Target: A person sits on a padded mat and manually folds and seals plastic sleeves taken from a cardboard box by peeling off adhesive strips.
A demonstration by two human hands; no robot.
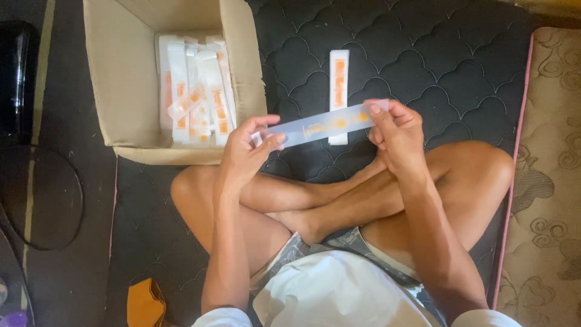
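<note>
I hold a long flat white carton strip (pixel 324 125) with orange print, stretched sideways above my crossed legs. My left hand (pixel 248 148) pinches its left end. My right hand (pixel 396 130) grips its right end with the thumb on top. A second white and orange long box (pixel 339 82) lies upright on the dark quilted mat (pixel 436 66) just behind the strip. An open cardboard box (pixel 124 79) stands at the left, with several of the same white and orange boxes (pixel 196 91) stacked inside.
A black round object (pixel 36 197) and a black item (pixel 15 79) sit on the floor at the far left. An orange thing (pixel 145 303) lies by my left thigh. A beige patterned mat (pixel 548 181) borders the right side.
</note>
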